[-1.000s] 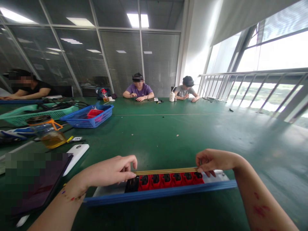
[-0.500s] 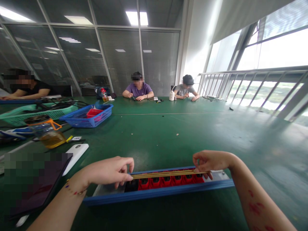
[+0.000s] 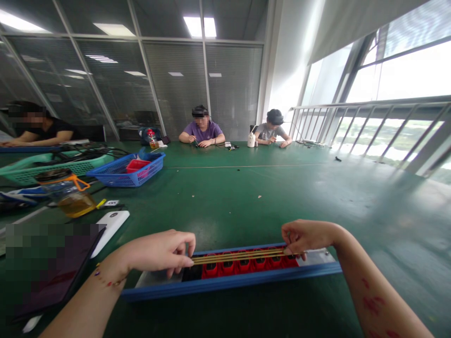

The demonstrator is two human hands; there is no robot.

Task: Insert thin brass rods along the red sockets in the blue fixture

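Tan slender sticks (image 3: 232, 257), pinched near one end in the left hand (image 3: 162, 249), near the other in the right hand (image 3: 310, 235), over red holders (image 3: 227, 269) in the blue-rimmed tray (image 3: 232, 283).

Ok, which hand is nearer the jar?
Left. The left hand, at the left end of the rods, is right of the jar and closer to the camera; the right hand, at their right end, is farther right.

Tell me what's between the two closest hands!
Thin yellow strips run from the left hand to the right hand, over red pieces, in the head view.
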